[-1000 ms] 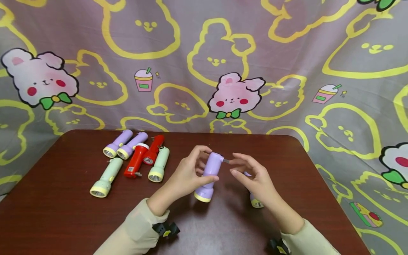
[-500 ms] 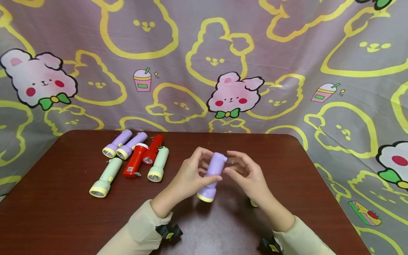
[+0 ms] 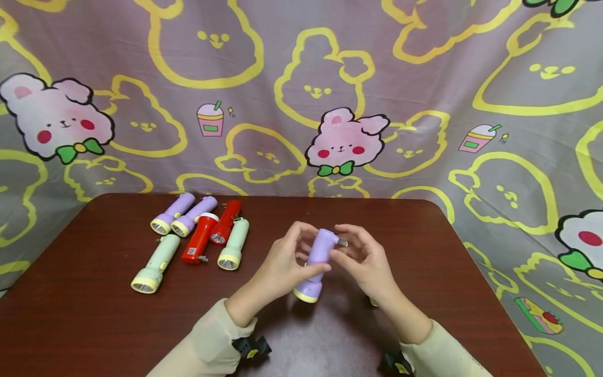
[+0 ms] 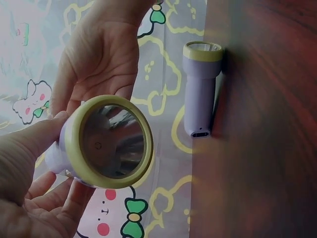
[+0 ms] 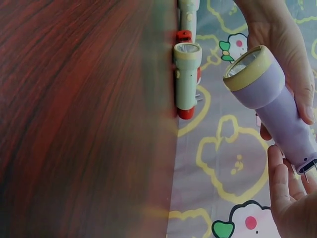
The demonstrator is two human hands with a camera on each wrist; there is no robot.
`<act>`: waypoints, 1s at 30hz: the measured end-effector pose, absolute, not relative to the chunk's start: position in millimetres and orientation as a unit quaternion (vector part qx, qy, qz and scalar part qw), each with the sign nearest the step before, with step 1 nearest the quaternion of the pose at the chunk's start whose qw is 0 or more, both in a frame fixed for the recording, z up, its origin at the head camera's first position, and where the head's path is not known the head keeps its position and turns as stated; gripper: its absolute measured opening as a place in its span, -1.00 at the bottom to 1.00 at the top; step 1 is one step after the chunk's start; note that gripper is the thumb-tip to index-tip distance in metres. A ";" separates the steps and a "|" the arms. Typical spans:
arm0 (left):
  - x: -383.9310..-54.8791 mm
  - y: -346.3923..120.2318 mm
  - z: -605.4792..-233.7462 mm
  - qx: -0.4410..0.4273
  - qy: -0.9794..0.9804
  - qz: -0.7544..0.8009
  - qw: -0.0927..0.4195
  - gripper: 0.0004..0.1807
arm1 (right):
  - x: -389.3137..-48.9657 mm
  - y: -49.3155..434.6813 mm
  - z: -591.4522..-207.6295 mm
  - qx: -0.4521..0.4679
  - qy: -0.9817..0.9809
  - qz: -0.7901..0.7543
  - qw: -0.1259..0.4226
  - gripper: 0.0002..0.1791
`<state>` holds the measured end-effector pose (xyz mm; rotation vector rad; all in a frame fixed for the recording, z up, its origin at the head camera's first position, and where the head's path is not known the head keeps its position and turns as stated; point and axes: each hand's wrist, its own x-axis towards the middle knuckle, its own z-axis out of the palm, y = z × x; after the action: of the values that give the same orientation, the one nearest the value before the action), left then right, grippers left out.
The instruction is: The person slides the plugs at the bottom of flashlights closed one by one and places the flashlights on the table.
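A lavender flashlight with a pale yellow rim is held above the table, lens end down and slightly tilted. My left hand grips its body, thumb across the front and fingers behind. At the tail end a metal plug sticks out toward the right. My right hand curls about that end, its thumb tip touching the side; its fingers are partly hidden. The right wrist view shows the plug's prongs beside the fingers. Another lavender flashlight rests on the table, mostly hidden behind my right hand in the head view.
On the left of the dark wooden table lie two lavender flashlights, two red flashlights and two mint green flashlights, grouped closely. A patterned curtain hangs along the table's far side.
My right hand has moved left until its thumb meets the flashlight's tail end. My left hand has shifted slightly right and down with the flashlight. The other flashlights have stayed put.
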<state>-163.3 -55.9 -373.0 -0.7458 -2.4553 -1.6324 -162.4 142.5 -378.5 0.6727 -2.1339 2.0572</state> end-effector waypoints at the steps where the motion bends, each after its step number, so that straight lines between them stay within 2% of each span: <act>1: -162.6 -55.6 -373.2 -0.244 -0.806 -0.538 0.048 -0.30 | -162.6 142.5 -379.5 0.223 -0.698 0.679 0.051 -0.49; 7: -159.5 -52.7 -373.4 -0.239 -0.803 -0.544 0.049 -0.29 | -161.6 142.4 -381.8 0.228 -0.690 0.686 0.040 -0.48; 19: -155.6 -48.5 -375.1 -0.248 -0.807 -0.529 0.082 -0.28 | -163.7 139.4 -379.4 0.230 -0.695 0.679 0.052 -0.51; 30: -152.9 -61.4 -378.4 -0.292 -0.787 -0.543 0.025 -0.21 | -164.8 140.4 -377.5 0.245 -0.686 0.683 0.058 -0.55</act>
<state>-152.9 -61.4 -378.4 -0.9036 -2.4331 -1.6800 -164.8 140.4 -377.5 0.7431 -2.0782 2.0694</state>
